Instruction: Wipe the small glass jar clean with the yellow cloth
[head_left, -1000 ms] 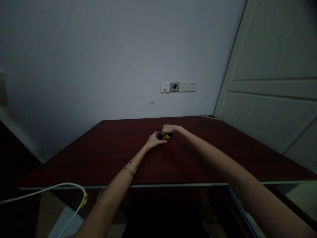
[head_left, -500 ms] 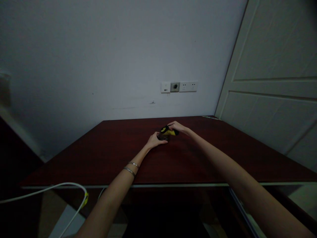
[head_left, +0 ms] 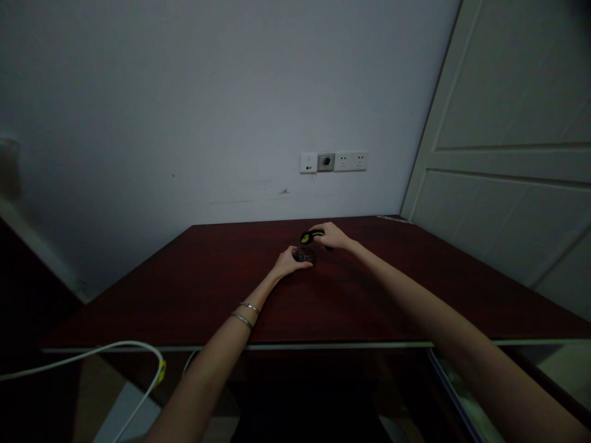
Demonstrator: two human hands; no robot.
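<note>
- Resting on the far middle of the table [head_left: 207, 289], the left hand [head_left: 289, 261] is seen with its thumb and fingers curled round a dark round thing [head_left: 305, 255], which is gripped at its near edge.
- The dark round thing is set flat on the table top, well away from the near edge and closer to the wall [head_left: 184, 111].
- The right hand [head_left: 333, 236] is closed on a yellow and black thing [head_left: 308, 235], which is pinched at its right end by the fingertips.
- The yellow and black thing is held just above and behind the dark round thing. Whether the two touch cannot be told in the dim light.
- Both hands are kept near each other, with the two small things between them, and both forearms are stretched out across the table.
- Two thin bracelets [head_left: 244, 312] are worn on the left wrist, side by side.
- A row of sockets [head_left: 333, 162] is fixed to the wall above the far edge of the table, straight behind the hands.
- A white panelled door [head_left: 508, 154] is seen at the right, beside the far right corner of the table.
- A white cable [head_left: 92, 352] is looped below the near left edge of the table, and a yellow tag [head_left: 159, 369] is wrapped round it at the bend.
</note>
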